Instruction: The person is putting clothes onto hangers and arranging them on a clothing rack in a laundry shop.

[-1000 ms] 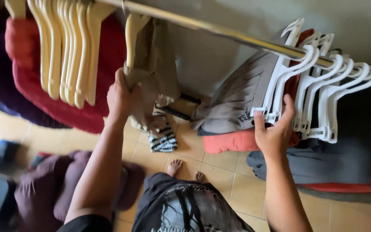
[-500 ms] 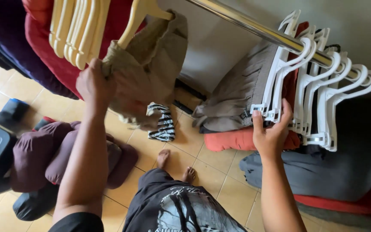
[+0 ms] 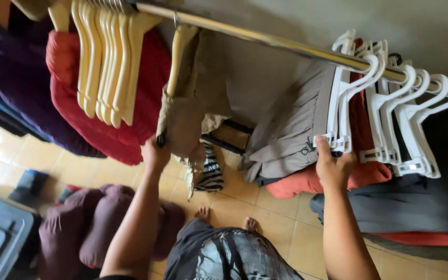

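Hanging step: you are settling a khaki garment [image 3: 193, 109] on its cream wooden hanger [image 3: 178, 57] onto the metal rail [image 3: 265, 39], between the two bunches of hangers.
Left hand: your left hand [image 3: 155, 154] is clamped on the lower edge of the khaki garment, fingers curled round the fabric just below the hanger's arm.
Right hand: your right hand [image 3: 332, 166] is closed on the clip bar of the first white plastic hanger [image 3: 340, 109], which carries grey trousers [image 3: 291, 135].
Where the garment is: it hangs from the rail by the hanger hook, just right of the empty cream hangers [image 3: 104, 62] and left of the grey trousers, with a gap on either side.
Around it: a red garment [image 3: 125, 124] and a purple one [image 3: 22, 88] hang toward the left end of the rail; more white hangers [image 3: 415, 124] crowd the right end; a maroon bundle [image 3: 94, 223] lies on the tiled floor [image 3: 265, 207].
Next move, as I judge it: you need to check the hook sits fully over the rail before loosening your left grip, and keep the white hangers held aside so nothing tangles.
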